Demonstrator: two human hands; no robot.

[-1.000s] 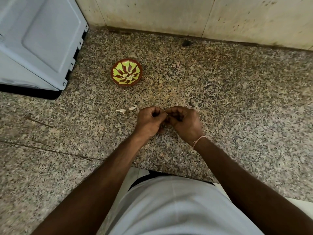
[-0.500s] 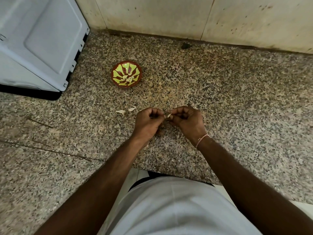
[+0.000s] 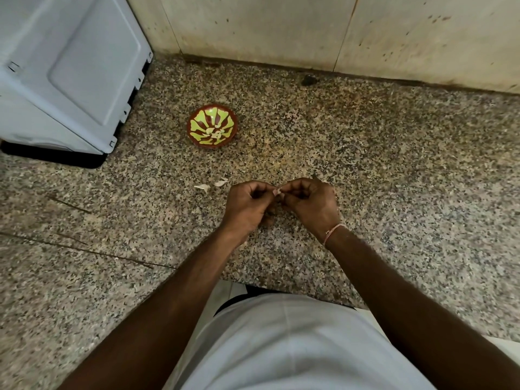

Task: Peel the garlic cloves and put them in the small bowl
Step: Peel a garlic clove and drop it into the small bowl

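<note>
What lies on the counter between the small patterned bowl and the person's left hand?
In the head view, two pale garlic skin scraps lie on the speckled granite counter between the bowl and the left hand; the rest is bare stone.

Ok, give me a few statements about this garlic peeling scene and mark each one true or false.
1. Both hands pinch one garlic clove between them. True; left hand and right hand meet at it.
2. The small bowl sits to the right of the hands. False; it sits beyond them and to the left.
3. Pale pieces already lie in the bowl. True.
4. Bits of garlic skin lie on the counter to the left of the hands. True.
5. The left wrist wears a thread band. False; the band is on the right wrist.
6. The bowl is plain white. False; it is red-brown with a yellow-green pattern.
</note>
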